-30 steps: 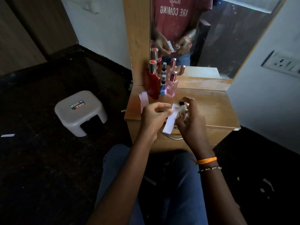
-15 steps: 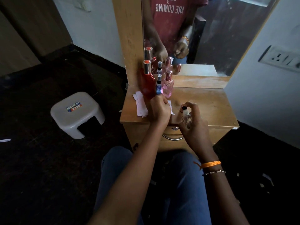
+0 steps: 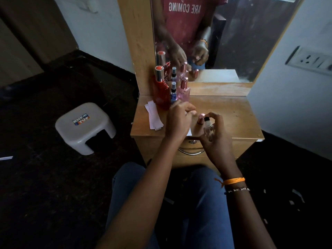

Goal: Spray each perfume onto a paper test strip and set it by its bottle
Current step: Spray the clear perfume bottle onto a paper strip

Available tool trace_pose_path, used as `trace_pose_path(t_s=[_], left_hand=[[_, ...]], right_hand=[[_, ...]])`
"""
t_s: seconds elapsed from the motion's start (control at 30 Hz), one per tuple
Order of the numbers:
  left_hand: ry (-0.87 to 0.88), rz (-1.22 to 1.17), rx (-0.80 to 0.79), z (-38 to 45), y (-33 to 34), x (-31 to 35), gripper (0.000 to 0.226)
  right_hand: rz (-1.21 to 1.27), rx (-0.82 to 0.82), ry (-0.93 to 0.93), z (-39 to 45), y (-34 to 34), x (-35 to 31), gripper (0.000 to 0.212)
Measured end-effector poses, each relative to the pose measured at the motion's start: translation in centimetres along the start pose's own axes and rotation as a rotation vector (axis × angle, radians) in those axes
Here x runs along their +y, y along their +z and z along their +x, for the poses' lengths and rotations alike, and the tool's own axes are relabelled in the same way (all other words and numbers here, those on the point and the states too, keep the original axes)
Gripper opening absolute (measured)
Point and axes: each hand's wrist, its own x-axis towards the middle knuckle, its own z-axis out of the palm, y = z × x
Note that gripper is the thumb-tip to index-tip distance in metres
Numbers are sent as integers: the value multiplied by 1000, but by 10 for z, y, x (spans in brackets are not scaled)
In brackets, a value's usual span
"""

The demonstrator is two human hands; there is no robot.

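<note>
At far left on the dark floor: one grey plastic step stool (image 3: 84,127), a sticker on its top, standing well apart from the furniture.

Wooden dressing table (image 3: 233,119), centre of view, with mirror (image 3: 233,38) fixed upright at its back edge.

Left part of tabletop: stack of white paper test strips (image 3: 153,115), fanned slightly, lying flat just beside the bottles.

Rear left of tabletop, in a close row against the mirror frame:
- tall red perfume bottle (image 3: 161,92), silver collar, red-topped cap, upright;
- small blue spray vial (image 3: 173,94), black nozzle, upright, between the red and pink bottles;
- pink perfume bottle (image 3: 184,91), rose-metallic cap, upright.

Left hand (image 3: 179,121): lowered over the front of the tabletop, palm down, fingers loosely bent and gripping nothing visible. One white test strip (image 3: 189,131) lies on the table under it, only a corner showing near the front edge.

Loose rose-metallic cap (image 3: 201,118): standing on the table between the two hands, near the left fingertips.

Right hand (image 3: 217,135): fingers curled round a small clear perfume bottle (image 3: 208,129), black sprayer uncovered, held tilted above the table's front edge, forefinger arched over the nozzle. Orange thread and a beaded band on the wrist.

Drawer with metal handle (image 3: 191,152) below the tabletop.

Wall socket plate (image 3: 312,61) at far right.
</note>
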Motion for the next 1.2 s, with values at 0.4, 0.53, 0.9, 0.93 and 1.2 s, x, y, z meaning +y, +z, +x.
trace_pose_path(t_s=[0.4,0.53,0.9,0.93,1.2], left_hand=[[-117,-237,-152,-2,-4,21,22],[-129,-267,-373,-7,-16,18,22],[-329,-468,-464,-45,-55,11,28],[-310,-475,-483,-50,-57,11,27],[-164,-302,-202,-64,-53,14,27]], right_hand=[[47,-27,88,-1,-7,12,72],[143,-83,42,-1,-2,8,81],[388,-89,48,2,4,-14,40],[382,-72,29,4,6,-17,41],[567,36,20,2,15,-37,26]])
